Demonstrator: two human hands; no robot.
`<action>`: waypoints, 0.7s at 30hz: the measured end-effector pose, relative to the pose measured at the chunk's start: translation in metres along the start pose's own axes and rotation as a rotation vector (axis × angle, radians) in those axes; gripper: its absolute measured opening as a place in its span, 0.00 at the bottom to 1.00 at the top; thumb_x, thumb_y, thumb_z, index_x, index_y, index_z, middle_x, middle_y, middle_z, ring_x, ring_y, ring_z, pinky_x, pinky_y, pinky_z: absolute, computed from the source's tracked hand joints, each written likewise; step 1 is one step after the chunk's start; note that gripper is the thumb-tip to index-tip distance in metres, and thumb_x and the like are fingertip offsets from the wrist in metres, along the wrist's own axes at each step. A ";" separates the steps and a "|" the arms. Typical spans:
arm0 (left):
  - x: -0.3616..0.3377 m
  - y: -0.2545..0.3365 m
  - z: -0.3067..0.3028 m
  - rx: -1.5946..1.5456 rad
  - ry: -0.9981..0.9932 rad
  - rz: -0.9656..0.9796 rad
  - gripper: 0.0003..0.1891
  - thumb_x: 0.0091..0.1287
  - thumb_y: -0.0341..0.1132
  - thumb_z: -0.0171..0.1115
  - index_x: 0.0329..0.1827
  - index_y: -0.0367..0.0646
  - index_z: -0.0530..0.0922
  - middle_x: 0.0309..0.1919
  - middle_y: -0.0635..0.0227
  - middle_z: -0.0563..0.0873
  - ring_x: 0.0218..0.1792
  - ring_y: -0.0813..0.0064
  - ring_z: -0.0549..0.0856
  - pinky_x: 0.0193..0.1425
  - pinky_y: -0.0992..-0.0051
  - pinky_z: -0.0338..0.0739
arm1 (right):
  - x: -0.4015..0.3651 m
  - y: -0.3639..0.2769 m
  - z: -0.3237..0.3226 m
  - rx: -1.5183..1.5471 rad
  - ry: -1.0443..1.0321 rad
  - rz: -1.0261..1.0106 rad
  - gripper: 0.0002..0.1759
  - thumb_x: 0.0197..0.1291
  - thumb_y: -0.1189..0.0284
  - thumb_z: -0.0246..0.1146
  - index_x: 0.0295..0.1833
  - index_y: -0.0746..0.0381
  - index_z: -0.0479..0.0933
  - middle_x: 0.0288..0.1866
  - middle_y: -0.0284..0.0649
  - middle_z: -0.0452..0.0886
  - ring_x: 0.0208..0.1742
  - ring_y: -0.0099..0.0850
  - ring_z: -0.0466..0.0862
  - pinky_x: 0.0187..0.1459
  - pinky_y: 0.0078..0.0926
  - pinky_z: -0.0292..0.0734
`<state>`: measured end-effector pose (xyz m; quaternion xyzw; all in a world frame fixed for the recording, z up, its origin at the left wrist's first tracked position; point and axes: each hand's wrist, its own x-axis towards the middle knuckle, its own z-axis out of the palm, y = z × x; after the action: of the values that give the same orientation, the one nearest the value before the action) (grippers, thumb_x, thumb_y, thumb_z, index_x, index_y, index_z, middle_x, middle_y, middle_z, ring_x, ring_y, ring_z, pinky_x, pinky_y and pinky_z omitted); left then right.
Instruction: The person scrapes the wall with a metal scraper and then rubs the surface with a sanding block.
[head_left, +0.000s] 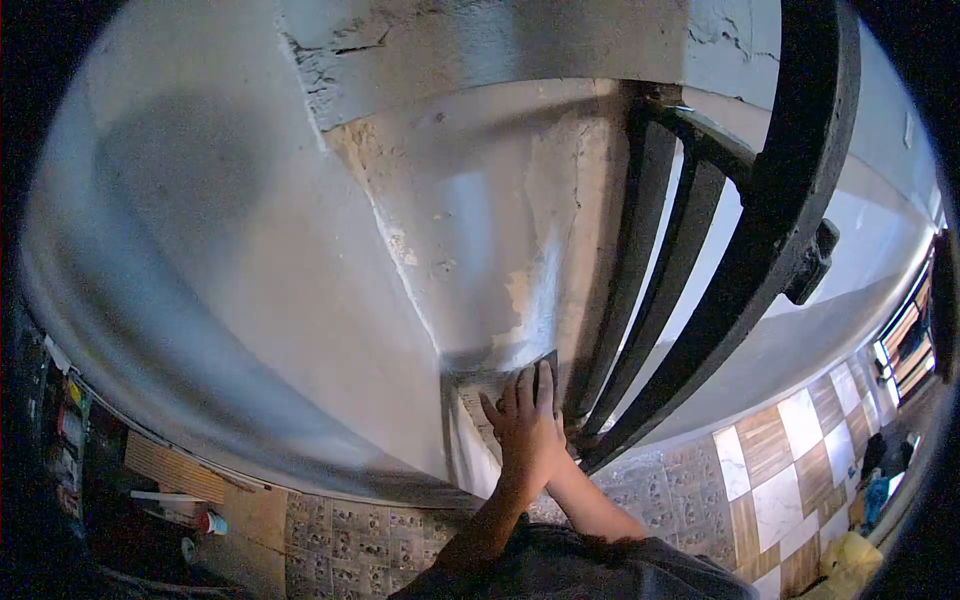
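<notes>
Grey shirt (600, 575) fills the bottom edge; two forearms rise from it to one spot on the wall (250, 250); left hand (525, 430) lies flat, fingers stretched, pressing a scraper (478, 384) against the plaster, just beside black gate bars (650, 280); right hand is hidden beneath it, so I cannot tell its grip.

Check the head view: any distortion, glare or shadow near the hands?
Head view: heavy fisheye curves the wall and black bars, corners vignette black; a pale sheen sits on the plaster above the hands; soft grey shadow upper left.
</notes>
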<state>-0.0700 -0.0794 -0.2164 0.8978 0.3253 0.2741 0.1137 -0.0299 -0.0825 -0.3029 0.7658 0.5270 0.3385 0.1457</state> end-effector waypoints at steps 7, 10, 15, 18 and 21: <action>0.007 -0.020 -0.001 -0.174 0.037 0.157 0.38 0.49 0.24 0.59 0.69 0.39 0.59 0.65 0.54 0.66 0.66 0.52 0.63 0.71 0.57 0.52 | -0.010 -0.025 0.062 0.820 0.109 0.236 0.25 0.61 0.64 0.52 0.62 0.63 0.64 0.53 0.45 0.74 0.60 0.41 0.69 0.67 0.34 0.55; 0.010 -0.025 0.002 -0.283 0.074 0.204 0.38 0.49 0.21 0.56 0.69 0.39 0.59 0.65 0.53 0.66 0.66 0.52 0.63 0.70 0.58 0.54 | -0.038 -0.048 0.083 1.165 0.182 0.343 0.26 0.61 0.64 0.52 0.63 0.63 0.64 0.53 0.46 0.74 0.61 0.41 0.69 0.67 0.34 0.55; 0.012 -0.028 -0.010 -0.540 0.061 0.176 0.30 0.62 0.24 0.49 0.70 0.44 0.58 0.65 0.51 0.66 0.66 0.51 0.65 0.69 0.62 0.59 | -0.007 0.002 0.033 1.754 0.128 0.656 0.25 0.63 0.56 0.54 0.57 0.62 0.68 0.50 0.49 0.76 0.48 0.44 0.78 0.48 0.35 0.73; 0.013 -0.029 -0.018 -0.642 0.104 0.082 0.25 0.70 0.32 0.45 0.70 0.46 0.58 0.66 0.52 0.66 0.65 0.52 0.67 0.68 0.63 0.62 | 0.001 0.013 0.015 1.885 0.148 0.686 0.19 0.64 0.69 0.57 0.57 0.66 0.68 0.52 0.44 0.75 0.52 0.29 0.76 0.53 0.29 0.70; 0.013 -0.025 -0.027 -0.839 0.135 0.076 0.24 0.73 0.46 0.43 0.69 0.46 0.62 0.64 0.53 0.69 0.64 0.56 0.69 0.67 0.66 0.61 | 0.002 0.034 -0.010 2.357 0.020 0.572 0.17 0.64 0.72 0.57 0.57 0.66 0.68 0.47 0.37 0.78 0.47 0.24 0.78 0.48 0.21 0.73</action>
<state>-0.0901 -0.0508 -0.1982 0.7652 0.1592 0.4448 0.4375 -0.0120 -0.0960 -0.2756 0.5148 0.3247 -0.3229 -0.7247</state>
